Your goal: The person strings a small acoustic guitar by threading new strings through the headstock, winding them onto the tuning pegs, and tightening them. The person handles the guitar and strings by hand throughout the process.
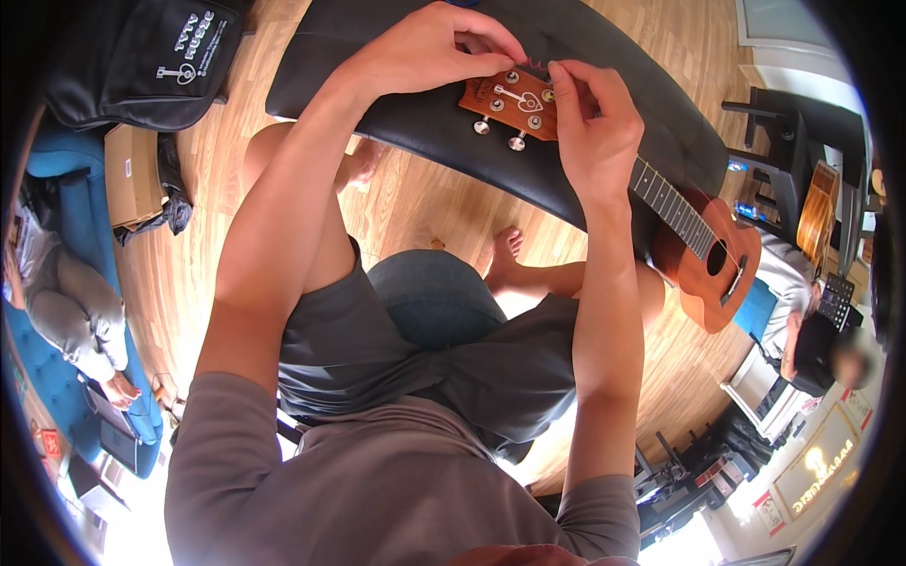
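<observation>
A brown ukulele (687, 269) lies tilted with its headstock (514, 106) over the edge of a black padded bench (415, 118). No strings can be made out along its fretboard (676, 206). A thin, curly pink string (535, 65) spans the small gap between my fingertips, just beyond the headstock. My left hand (439, 45) is closed in a pinch at its left end, thumb along the headstock's far edge. My right hand (599, 118) pinches at the other end, beside the tuning pegs (516, 141). The fingertips partly hide the string's ends.
My knees straddle a round blue-grey stool (434, 297) below the bench. A black bag (146, 61) and a cardboard box (132, 176) are at the left. One person sits on a blue sofa (61, 363) at the left; another, in a light top (788, 283), is at the right, near another wooden instrument (817, 208).
</observation>
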`<action>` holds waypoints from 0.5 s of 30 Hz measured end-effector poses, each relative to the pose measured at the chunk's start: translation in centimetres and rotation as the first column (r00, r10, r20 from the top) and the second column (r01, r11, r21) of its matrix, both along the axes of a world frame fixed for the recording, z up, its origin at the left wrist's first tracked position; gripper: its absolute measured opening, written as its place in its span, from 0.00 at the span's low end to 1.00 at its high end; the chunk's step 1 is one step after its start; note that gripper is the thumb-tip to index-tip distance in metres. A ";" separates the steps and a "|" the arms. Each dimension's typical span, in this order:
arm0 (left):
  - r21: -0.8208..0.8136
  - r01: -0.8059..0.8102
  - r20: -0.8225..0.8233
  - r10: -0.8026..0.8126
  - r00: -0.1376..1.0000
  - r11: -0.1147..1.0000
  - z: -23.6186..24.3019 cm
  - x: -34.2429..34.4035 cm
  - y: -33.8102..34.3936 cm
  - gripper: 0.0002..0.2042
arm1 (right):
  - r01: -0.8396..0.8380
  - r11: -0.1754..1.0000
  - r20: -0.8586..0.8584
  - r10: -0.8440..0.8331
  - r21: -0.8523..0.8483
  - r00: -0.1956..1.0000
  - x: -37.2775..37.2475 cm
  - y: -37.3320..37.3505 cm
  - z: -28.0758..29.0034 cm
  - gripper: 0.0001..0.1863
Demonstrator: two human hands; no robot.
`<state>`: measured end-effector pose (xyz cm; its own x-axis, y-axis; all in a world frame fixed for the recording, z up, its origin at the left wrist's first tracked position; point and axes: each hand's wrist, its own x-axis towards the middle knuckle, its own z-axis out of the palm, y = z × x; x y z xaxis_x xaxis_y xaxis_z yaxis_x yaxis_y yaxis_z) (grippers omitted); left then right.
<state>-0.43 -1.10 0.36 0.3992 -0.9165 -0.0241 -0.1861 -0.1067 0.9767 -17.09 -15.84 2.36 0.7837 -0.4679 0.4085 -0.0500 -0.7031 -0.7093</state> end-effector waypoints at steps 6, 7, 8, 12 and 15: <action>0.010 -0.031 -0.096 0.032 0.995 0.999 0.6 0.1 0.0 0.09 | 0.002 1.000 -0.001 -0.002 0.021 1.000 -0.2 0.1 0.4 0.03; 0.021 -0.039 -0.098 0.041 0.994 0.999 0.7 0.0 -0.1 0.09 | 0.007 1.000 -0.002 -0.007 0.018 1.000 -0.3 0.1 0.4 0.03; 0.023 -0.057 -0.105 0.059 0.993 0.998 0.7 0.0 -0.1 0.09 | 0.005 1.000 0.006 -0.005 0.004 1.000 -0.3 0.0 0.3 0.03; 0.001 -0.114 -0.106 0.113 0.988 0.994 0.1 0.3 -0.1 0.10 | 0.019 0.997 0.010 -0.018 -0.076 1.000 -0.8 -0.3 0.4 0.04; -0.071 -0.156 -0.081 0.150 0.985 0.985 -0.5 1.0 0.1 0.11 | 0.030 0.994 -0.008 -0.031 -0.104 0.999 -1.9 -0.6 1.3 0.05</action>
<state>0.53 -0.99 -0.16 0.5349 -0.8449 0.0092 -0.0993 -0.0520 0.9937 -19.00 -16.48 3.66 0.7737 -0.4472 0.4488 -0.0788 -0.7708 -0.6322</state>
